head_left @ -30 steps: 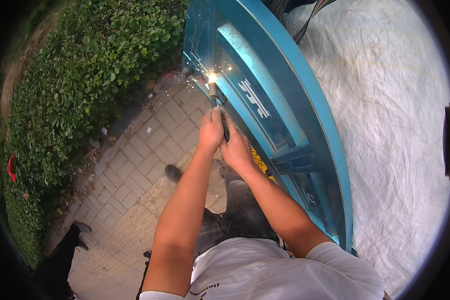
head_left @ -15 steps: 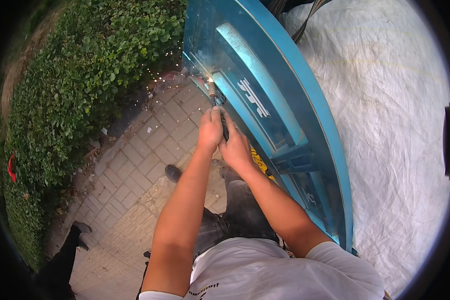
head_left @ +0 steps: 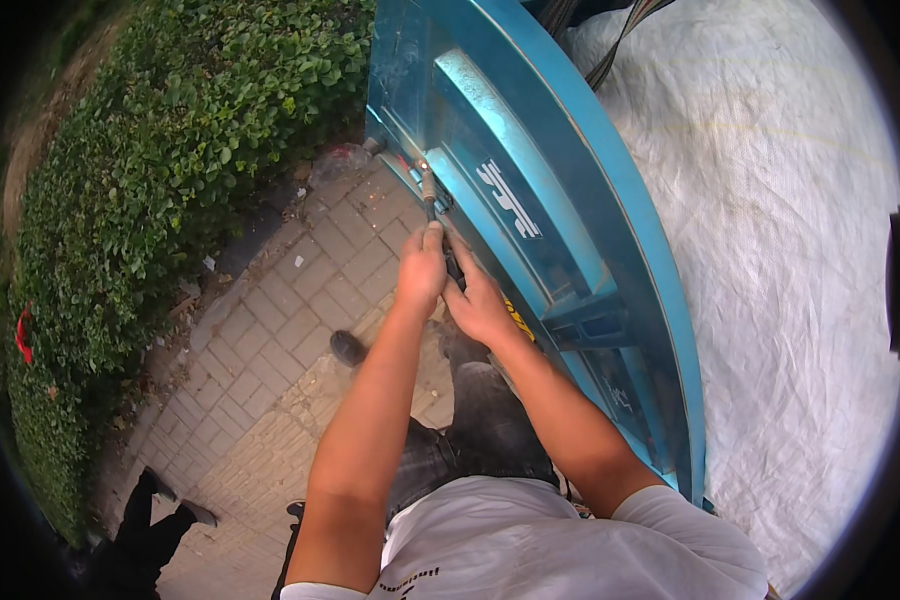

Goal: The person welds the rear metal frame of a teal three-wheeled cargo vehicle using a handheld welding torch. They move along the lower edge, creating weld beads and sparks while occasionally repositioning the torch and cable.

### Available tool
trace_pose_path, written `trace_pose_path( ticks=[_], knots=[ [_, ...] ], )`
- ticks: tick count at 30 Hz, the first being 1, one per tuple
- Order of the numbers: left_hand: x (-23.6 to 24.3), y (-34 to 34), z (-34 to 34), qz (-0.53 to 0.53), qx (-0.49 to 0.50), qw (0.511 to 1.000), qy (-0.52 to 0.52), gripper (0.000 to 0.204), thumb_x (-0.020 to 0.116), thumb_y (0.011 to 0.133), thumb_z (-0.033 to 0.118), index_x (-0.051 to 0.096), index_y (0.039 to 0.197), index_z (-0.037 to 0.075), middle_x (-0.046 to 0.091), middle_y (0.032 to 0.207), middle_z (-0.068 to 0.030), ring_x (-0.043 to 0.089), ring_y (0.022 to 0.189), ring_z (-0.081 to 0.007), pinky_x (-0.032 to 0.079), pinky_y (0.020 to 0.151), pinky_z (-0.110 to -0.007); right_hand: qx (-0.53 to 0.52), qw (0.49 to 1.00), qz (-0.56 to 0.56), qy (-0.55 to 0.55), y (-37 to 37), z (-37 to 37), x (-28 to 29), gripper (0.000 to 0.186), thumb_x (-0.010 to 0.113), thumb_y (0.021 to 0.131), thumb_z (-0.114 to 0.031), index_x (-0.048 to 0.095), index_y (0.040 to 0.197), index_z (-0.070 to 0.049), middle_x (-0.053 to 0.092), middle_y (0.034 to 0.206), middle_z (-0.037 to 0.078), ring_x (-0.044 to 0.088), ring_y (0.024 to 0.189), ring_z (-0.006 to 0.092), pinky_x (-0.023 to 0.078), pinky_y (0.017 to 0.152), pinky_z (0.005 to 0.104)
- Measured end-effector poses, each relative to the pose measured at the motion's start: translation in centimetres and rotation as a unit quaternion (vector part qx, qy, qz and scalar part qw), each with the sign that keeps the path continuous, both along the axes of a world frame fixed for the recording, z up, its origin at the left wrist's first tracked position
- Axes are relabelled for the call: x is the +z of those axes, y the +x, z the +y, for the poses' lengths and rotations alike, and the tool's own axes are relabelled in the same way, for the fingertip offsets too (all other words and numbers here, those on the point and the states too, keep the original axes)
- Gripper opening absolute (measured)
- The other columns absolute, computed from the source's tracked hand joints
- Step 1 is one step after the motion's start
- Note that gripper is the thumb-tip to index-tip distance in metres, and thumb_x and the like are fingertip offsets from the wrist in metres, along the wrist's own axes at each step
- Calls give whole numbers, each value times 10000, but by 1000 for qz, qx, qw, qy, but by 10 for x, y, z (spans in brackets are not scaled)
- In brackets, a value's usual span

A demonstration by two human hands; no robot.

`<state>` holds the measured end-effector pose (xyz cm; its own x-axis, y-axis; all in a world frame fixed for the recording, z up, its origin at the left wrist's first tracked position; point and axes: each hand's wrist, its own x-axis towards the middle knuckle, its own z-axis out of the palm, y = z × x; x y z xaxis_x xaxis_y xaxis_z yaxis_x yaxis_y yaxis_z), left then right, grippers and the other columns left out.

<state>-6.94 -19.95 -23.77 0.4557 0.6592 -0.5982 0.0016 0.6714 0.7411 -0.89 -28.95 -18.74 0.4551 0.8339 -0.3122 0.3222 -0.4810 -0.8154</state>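
Torch (head_left: 429, 190): slim, brownish front; in both hands, its tip w/ a small bright glow by the near edge of the blue metal panel. Touching or just off it, we can't tell.
Left hand (head_left: 422, 268): fingers closed round the torch, further back than the tip; they hide pt. of its body.
Right hand (head_left: 478, 305): fingers also on the torch, wrapped at the dark handle; rear end mostly hidden btwn the two palms.
Blue metal panel (head_left: 560, 230): ribbed, curved by the lens, top cut off by the frame.
White marking (head_left: 510, 200): blocky strokes on the panel; we can't read it. A fainter pale scrawl (head_left: 618, 392) lower down, too small to make out.
Yellow plate (head_left: 517, 318): dark marks on it, mostly behind the R forearm.
Shirt (head_left: 540, 540): white, w/ a short slanted row of small dark letters near bottom edge, more marks cut off below.
White sheet (head_left: 780, 260): creased, R side, runs out of view.
Paving (head_left: 300, 285): bricks, hedge (head_left: 200, 160) alongside.
Red item (head_left: 23, 336): on hedge, kind unclear to us.
Other person (head_left: 150, 530): dark legs + shoes only, far lower L, rest lost in the black rim.
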Motion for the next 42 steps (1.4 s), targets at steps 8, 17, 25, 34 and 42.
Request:
trace_pose_path(
  ticks=[8,17,25,34,42],
  knots=[
    [10,4,7,-6,30,999,-24,296,459,1020,290,565,998,13,566,802,-63,541,676,-157,467,619,-333,-5,1000,-25,-2,-2,9,6,624,557,929,-192,336,1505,-104,563,1300,269,552,1170,448,465,938,475],
    [11,2,9,-6,16,999,-27,317,457,1018,288,594,1033,2,600,838,-72,559,718,-157,471,660,-327,-19,998,-67,-5,-7,10,5,606,577,922,-193,378,1486,-100,643,1104,283,619,1020,458,503,836,486],
    [12,1,12,-15,16,1000,2,290,459,1019,278,580,971,18,584,778,-67,561,658,-155,478,603,-314,-18,996,-84,5,-10,13,4,604,577,916,-180,381,1482,-98,653,1058,285,631,987,456,508,815,486],
    [9,1,12,-11,11,1000,-14,295,457,1025,283,570,980,14,589,790,-69,569,666,-162,489,617,-317,-11,998,-54,-3,-8,11,3,631,575,913,-187,350,1499,-115,627,1139,290,604,1059,456,491,865,485],
    [7,0,-3,-31,16,999,-17,287,461,1025,279,567,986,15,583,815,-63,553,689,-155,484,640,-323,6,998,-52,-21,-2,-2,4,662,579,912,-213,320,1514,-122,601,1205,295,581,1100,467,485,887,470]
  ],
)
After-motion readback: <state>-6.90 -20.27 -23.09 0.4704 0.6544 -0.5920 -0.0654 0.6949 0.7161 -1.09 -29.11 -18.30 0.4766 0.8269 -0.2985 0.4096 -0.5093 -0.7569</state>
